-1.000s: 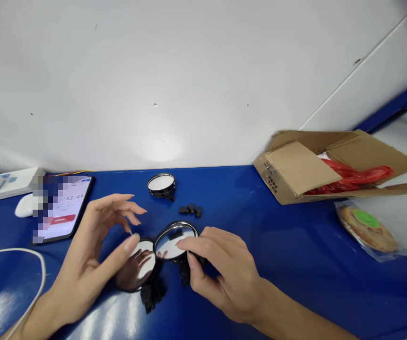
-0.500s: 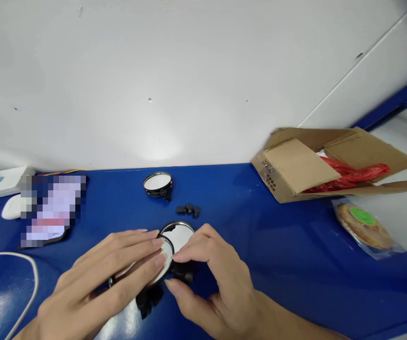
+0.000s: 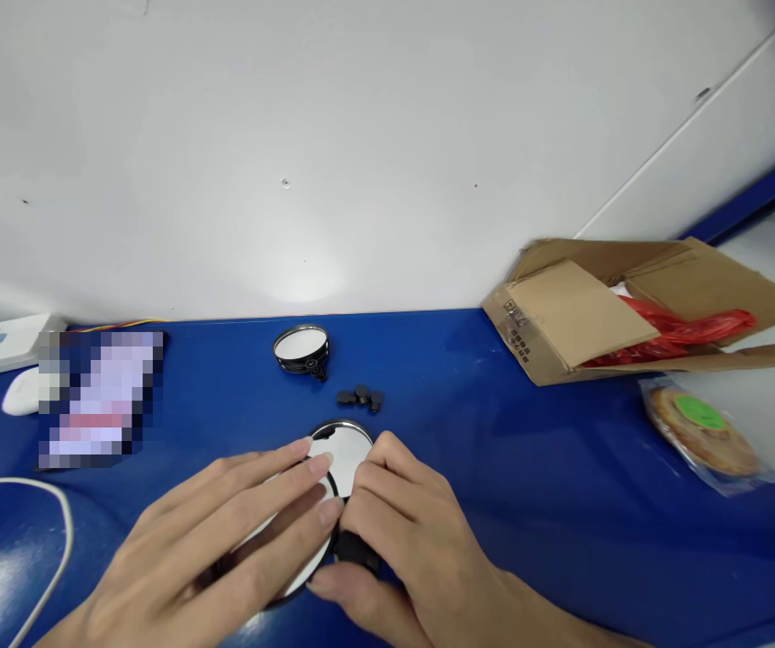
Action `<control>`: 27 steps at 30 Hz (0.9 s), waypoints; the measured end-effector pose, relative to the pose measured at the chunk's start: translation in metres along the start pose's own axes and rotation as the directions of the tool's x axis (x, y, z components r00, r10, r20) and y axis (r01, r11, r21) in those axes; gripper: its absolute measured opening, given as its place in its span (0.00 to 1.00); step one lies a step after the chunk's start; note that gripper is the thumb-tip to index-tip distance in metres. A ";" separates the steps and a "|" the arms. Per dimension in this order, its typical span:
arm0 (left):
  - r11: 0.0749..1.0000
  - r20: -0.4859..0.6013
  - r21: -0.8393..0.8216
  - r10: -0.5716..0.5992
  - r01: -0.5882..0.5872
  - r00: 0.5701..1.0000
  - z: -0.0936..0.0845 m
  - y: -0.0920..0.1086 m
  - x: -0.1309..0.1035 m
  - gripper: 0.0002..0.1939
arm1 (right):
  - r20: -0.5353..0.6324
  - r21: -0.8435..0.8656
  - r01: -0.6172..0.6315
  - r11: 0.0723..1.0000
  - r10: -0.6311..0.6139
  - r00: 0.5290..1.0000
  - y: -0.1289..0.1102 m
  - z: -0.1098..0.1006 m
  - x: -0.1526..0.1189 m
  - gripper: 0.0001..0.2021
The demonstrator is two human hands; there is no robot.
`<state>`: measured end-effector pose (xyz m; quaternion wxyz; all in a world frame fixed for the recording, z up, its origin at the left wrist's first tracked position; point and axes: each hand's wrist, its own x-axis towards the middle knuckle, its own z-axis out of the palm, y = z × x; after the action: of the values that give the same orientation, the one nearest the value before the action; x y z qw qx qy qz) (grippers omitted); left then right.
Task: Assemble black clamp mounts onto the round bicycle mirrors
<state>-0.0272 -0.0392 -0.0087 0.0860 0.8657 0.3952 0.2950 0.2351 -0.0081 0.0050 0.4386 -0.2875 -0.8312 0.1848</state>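
My left hand (image 3: pixel 218 531) lies over a round black-rimmed mirror (image 3: pixel 307 562), its long fingers stretched across the glass and its thumb hidden. At the mirror's right edge, my right hand (image 3: pixel 414 526) closes thumb and curled fingers on a black mount piece (image 3: pixel 358 551). How far that piece is joined to the mirror cannot be made out. Just beyond both hands lies another round mirror (image 3: pixel 343 454), partly covered by them. Several small black knob-like pieces (image 3: pixel 361 397) sit together past it. Farther back, a third round mirror (image 3: pixel 301 343) rests with its black joint toward me.
At the right stands an open cardboard box (image 3: pixel 563 315) with a red plastic bag (image 3: pixel 690 331) inside. A wrapped round item with a green label (image 3: pixel 701 412) lies before it. To the left are a blurred-out phone (image 3: pixel 100 396), a white mouse (image 3: pixel 19 393) and a white cable (image 3: pixel 67 522).
My right fingers have curled in around the black mount piece, which has shifted slightly toward me and right. The held mirror has also moved slightly, and black parts below it no longer show.
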 end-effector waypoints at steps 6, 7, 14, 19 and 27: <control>1.000 -0.027 0.019 0.024 -0.023 0.999 0.008 0.007 -0.007 0.30 | 0.254 0.158 -0.103 0.982 0.060 0.965 -0.004 -0.020 0.009 0.15; 0.999 -0.063 0.035 0.020 -0.018 0.998 0.010 0.010 -0.008 0.29 | 0.278 0.189 -0.106 0.976 0.050 0.959 -0.005 -0.024 0.011 0.16; 0.984 0.025 0.017 0.177 -0.177 0.984 0.000 -0.002 0.002 0.30 | 0.351 0.356 -0.173 0.918 0.040 0.935 0.003 -0.033 0.020 0.22; 0.979 0.064 -0.155 0.143 -0.131 0.988 -0.012 -0.022 0.012 0.28 | 0.417 0.568 -0.294 0.769 0.038 0.908 0.011 -0.044 0.023 0.29; 0.987 -0.069 -0.156 -0.048 0.037 0.996 -0.013 -0.025 0.016 0.27 | -0.087 0.040 -0.558 0.829 0.559 0.825 0.038 -0.041 0.010 0.21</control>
<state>-0.0425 -0.0112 -0.0005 0.1446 0.8365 0.3923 0.3542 0.2767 0.0301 0.0121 0.4063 -0.5235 -0.6878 0.2963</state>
